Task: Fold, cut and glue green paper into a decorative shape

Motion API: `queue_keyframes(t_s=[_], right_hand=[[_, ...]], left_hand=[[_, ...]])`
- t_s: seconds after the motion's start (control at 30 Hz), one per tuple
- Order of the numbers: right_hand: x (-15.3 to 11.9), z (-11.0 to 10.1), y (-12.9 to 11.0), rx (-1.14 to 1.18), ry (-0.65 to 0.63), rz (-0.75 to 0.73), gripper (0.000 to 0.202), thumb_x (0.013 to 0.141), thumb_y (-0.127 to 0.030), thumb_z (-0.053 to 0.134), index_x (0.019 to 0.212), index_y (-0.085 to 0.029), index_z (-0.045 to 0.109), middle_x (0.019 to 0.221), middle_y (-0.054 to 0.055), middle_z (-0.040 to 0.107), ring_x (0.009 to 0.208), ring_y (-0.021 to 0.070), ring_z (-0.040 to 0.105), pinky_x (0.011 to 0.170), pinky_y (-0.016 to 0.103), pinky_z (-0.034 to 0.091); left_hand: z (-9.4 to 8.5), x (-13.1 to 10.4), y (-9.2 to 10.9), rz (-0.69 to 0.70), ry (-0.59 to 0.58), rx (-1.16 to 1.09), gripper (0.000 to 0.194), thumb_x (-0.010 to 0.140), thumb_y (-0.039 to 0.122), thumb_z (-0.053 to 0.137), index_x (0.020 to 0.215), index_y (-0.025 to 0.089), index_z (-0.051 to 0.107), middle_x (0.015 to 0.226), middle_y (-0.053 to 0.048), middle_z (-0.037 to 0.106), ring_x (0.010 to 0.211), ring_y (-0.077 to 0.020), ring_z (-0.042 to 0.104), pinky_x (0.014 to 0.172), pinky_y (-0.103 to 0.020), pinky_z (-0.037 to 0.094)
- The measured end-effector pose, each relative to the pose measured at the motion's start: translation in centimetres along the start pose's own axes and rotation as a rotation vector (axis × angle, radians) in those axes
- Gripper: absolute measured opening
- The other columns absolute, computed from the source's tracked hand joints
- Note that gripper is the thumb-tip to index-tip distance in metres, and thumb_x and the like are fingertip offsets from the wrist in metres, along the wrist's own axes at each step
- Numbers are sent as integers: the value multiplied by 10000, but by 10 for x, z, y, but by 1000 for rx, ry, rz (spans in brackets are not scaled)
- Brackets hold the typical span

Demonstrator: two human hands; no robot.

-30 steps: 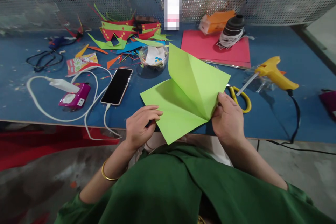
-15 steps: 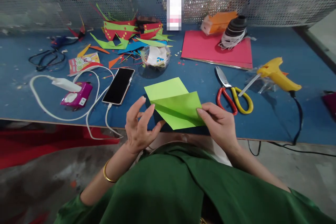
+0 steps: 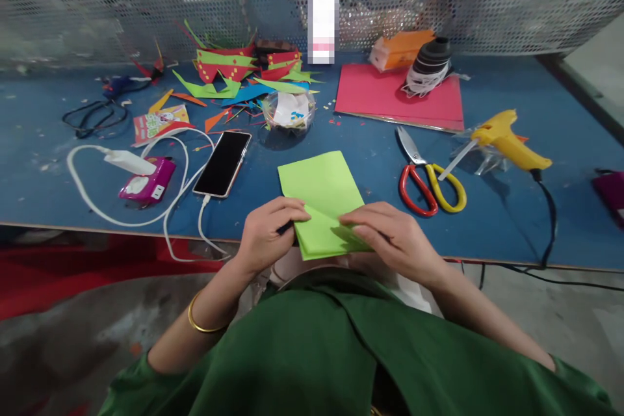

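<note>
A light green paper (image 3: 322,182) lies at the front edge of the blue table, its near part folded over. My left hand (image 3: 270,234) grips the left side of the folded part, fingers on top and thumb hidden. On the right side, my right hand (image 3: 390,237) holds the fold between its thumb and fingers. Scissors (image 3: 413,146) with one red and one yellow handle lie open to the right of the paper. A black-screened phone (image 3: 224,162) rests to its left, with a white cable plugged in.
A yellow glue gun (image 3: 511,141) lies at the right, its black cord over the front edge. Red sheets (image 3: 400,97) carry a black spool and an orange packet. Behind the phone are a clear bowl (image 3: 288,110), paper masks (image 3: 227,66) and scraps. A purple power adapter (image 3: 149,181) sits left.
My left hand has moved from the paper's left corner onto the fold and closed on it. My right hand has shifted inward. The folded flap now lies lower and flatter.
</note>
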State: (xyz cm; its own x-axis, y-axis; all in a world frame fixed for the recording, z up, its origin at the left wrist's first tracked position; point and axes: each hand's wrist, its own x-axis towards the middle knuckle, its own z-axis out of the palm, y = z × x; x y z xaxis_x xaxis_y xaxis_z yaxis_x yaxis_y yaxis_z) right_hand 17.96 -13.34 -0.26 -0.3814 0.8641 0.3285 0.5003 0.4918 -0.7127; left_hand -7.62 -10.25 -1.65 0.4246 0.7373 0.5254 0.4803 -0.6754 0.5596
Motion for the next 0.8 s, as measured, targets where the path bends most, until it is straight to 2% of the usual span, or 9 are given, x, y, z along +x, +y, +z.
queue_keyframes(t_s=[0.13, 0.23, 0.33, 0.43, 0.57, 0.6, 0.67, 0.73, 0.8], right_hand=[[9, -18, 14, -109, 106, -64, 431, 964, -124, 405, 1306, -249, 635, 1261, 84, 704, 1204, 219, 636, 994, 422, 522], [15, -21, 28, -351, 55, -219, 542, 881, -37, 443, 1371, -222, 585, 1426, 112, 601, 1400, 274, 477, 1102, 510, 434], [17, -16, 35, -497, -28, -339, 543, 873, -16, 459, 1351, -236, 595, 1452, 84, 584, 1441, 275, 423, 1124, 521, 408], [15, -12, 34, -577, 59, -452, 477, 917, 1, 432, 1304, -206, 620, 1340, 62, 675, 1349, 231, 541, 1100, 449, 442], [10, -8, 29, -822, 108, -430, 390, 926, 8, 432, 1247, -64, 641, 1262, 132, 711, 1191, 260, 660, 993, 399, 504], [8, -6, 27, -891, 93, -398, 369, 929, -3, 438, 1230, -40, 648, 1255, 152, 710, 1172, 277, 667, 966, 402, 512], [6, 0, 23, -979, 48, -326, 352, 925, -20, 448, 1211, -4, 653, 1238, 185, 711, 1150, 307, 670, 920, 407, 518], [5, 8, 17, -984, 1, -261, 350, 912, -46, 475, 1207, 15, 653, 1227, 201, 711, 1117, 320, 675, 873, 403, 520], [4, 16, 9, -941, -30, -214, 341, 896, -78, 508, 1187, 13, 663, 1205, 202, 718, 1064, 319, 686, 828, 403, 514]], left_hand=[[-17, 9, -1, -86, 29, -259, 26, 845, 247, 739, 838, 223, 730, 863, -62, 746, 901, -223, 740, 805, -360, 609], [-25, 11, -4, -168, 19, -425, 180, 831, 413, 759, 799, 240, 719, 848, -65, 725, 913, -252, 732, 827, -421, 609], [-23, 13, -8, -265, 56, -579, 261, 800, 495, 767, 753, 245, 709, 832, -62, 708, 906, -267, 727, 852, -468, 599], [-21, 17, -16, -370, 125, -686, 284, 736, 463, 827, 668, 222, 694, 815, -56, 708, 928, -275, 721, 876, -470, 586], [-30, 22, -17, -617, 435, -459, 59, 781, 183, 733, 823, 205, 767, 905, -46, 758, 896, -201, 720, 856, -379, 589], [-34, 22, -11, -609, 526, -340, 172, 811, 137, 679, 934, 210, 774, 944, -36, 763, 919, -185, 717, 873, -363, 586], [-38, 18, 8, -397, 629, -54, 301, 840, 102, 652, 1103, 219, 742, 1099, -26, 751, 1049, -196, 696, 957, -377, 565], [-34, 12, 31, -131, 408, 177, 359, 883, 103, 611, 1199, 247, 702, 1161, -8, 741, 1075, -184, 689, 995, -360, 546], [-20, 7, 45, 52, -38, 211, 384, 915, 244, 632, 1299, 228, 628, 1269, -42, 708, 1176, -205, 658, 1047, -357, 524]])
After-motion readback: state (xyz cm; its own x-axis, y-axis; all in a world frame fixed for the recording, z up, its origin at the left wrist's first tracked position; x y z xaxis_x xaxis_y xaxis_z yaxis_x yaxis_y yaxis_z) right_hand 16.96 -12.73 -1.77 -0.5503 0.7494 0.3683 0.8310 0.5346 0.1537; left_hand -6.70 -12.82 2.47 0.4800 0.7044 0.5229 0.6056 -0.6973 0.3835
